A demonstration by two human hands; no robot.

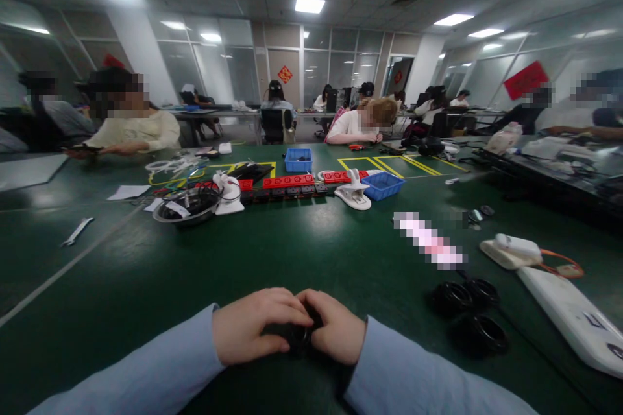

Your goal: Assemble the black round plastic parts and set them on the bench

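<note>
My left hand (257, 325) and my right hand (337, 327) meet at the near middle of the green table, both in light blue sleeves. Between them is a small black ring-shaped part (300, 336), mostly covered by the fingers. Both hands are closed around it, the left from its left side and the right from its right. To the right of my right hand sit three more black ring-shaped parts: one at the left (451, 298), one behind (481, 292) and one nearer me (481, 335).
On the right lie a white power bank-like slab (574, 318) and a white device (518, 246) with an orange cable. Farther back stand a metal bowl (182, 217), white clip bases (354, 193), red-and-black strips (288, 181) and blue bins (384, 187). Several people sit around.
</note>
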